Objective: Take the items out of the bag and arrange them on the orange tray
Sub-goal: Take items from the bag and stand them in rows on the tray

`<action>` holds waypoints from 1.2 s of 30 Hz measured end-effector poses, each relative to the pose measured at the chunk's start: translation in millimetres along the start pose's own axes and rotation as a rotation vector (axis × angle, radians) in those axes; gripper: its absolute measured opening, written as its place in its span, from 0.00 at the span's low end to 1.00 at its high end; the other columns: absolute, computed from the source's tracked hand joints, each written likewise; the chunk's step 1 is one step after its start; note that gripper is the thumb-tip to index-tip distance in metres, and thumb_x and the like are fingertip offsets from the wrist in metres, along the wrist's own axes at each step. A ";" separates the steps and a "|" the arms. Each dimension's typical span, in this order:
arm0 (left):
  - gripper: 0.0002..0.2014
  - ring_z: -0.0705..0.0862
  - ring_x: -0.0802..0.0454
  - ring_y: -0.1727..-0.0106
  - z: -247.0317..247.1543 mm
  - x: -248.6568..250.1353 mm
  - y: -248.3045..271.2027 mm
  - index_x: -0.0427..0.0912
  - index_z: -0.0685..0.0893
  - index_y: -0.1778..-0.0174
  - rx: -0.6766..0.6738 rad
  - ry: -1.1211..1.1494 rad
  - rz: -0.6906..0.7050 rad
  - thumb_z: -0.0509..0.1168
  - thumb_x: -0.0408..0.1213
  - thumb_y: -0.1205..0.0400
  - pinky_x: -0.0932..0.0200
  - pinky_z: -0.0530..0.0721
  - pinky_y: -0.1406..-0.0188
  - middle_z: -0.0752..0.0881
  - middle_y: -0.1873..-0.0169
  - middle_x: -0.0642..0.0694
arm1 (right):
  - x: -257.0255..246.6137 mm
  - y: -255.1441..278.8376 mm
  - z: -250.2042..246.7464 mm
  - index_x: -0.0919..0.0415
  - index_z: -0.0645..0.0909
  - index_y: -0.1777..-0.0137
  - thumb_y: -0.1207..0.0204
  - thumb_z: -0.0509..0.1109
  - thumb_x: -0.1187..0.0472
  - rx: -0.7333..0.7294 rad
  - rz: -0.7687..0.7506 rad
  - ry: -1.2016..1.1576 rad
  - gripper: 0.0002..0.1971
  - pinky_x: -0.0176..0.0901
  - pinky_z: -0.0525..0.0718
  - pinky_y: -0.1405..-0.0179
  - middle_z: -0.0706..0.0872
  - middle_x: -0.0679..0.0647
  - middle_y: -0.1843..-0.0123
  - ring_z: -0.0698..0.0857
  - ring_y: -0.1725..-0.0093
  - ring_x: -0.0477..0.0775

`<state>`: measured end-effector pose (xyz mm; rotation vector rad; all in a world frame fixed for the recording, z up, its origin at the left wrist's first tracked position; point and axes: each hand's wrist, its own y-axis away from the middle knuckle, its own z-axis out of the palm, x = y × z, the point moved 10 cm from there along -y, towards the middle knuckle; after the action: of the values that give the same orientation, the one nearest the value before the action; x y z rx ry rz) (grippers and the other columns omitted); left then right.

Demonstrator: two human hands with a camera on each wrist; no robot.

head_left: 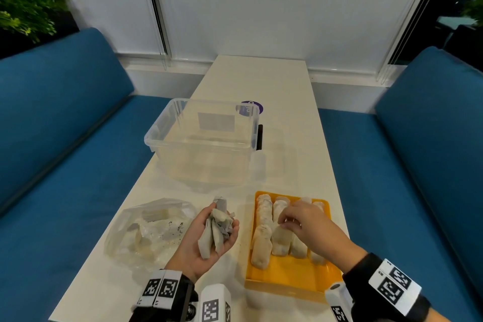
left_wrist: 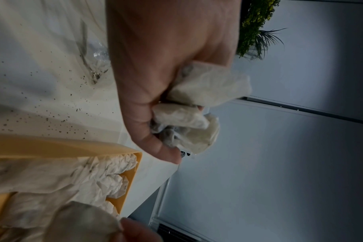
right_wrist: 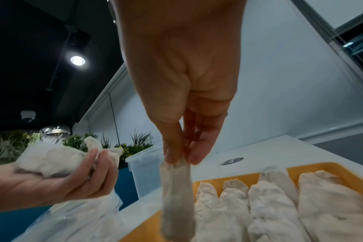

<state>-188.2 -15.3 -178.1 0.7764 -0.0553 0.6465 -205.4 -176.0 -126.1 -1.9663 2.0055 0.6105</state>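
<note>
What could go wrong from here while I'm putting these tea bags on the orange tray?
1. The left hand holds a loose bunch of tea bags in a cupped palm; one could slip out onto the table.
2. The right hand pinches one tea bag only by its top end, so it may swing and land crooked across the rows on the orange tray.
3. Dark specks on the table suggest that the bags leak; squeezing could spill more.
</note>
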 end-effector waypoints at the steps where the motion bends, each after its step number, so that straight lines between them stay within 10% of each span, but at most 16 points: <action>1: 0.18 0.86 0.45 0.72 -0.6 0.2 -0.2 0.32 0.79 0.61 0.004 -0.001 0.000 0.60 0.46 0.19 0.55 0.88 0.68 0.84 0.70 0.37 | 1.4 -0.1 5.7 0.51 0.85 0.49 0.20 0.64 0.59 -0.041 0.009 0.005 0.08 0.37 0.80 0.47 0.84 0.48 0.50 0.79 0.51 0.45; 15: 0.16 0.84 0.44 0.69 -5.3 -2.7 -3.3 0.32 0.79 0.58 0.046 0.009 -0.019 0.62 0.45 0.20 0.54 0.88 0.68 0.84 0.70 0.35 | 18.8 -11.9 52.9 0.57 0.83 0.48 0.23 0.68 0.60 -0.336 0.089 0.167 0.06 0.41 0.79 0.52 0.81 0.49 0.55 0.79 0.55 0.49; 25: 0.17 0.85 0.42 0.69 -4.4 -8.4 -4.7 0.31 0.80 0.56 0.028 0.015 -0.054 0.63 0.45 0.20 0.51 0.89 0.69 0.83 0.67 0.34 | 15.1 -22.6 46.0 0.54 0.79 0.43 0.22 0.66 0.55 -0.250 0.030 0.202 0.10 0.42 0.81 0.47 0.85 0.53 0.45 0.82 0.47 0.51; 36: 0.16 0.84 0.42 0.58 4.9 -14.9 -8.4 0.34 0.81 0.48 -0.013 -0.103 -0.022 0.59 0.45 0.17 0.47 0.89 0.59 0.86 0.64 0.35 | -71.5 -6.9 -2.7 0.42 0.72 0.37 0.27 0.70 0.43 0.013 -0.181 -0.177 0.20 0.28 0.73 0.61 0.74 0.38 0.53 0.74 0.61 0.37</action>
<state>-194.6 -30.9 -184.0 0.7964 -0.1448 0.5846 -195.1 -114.2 -91.0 -1.9827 1.7017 0.6981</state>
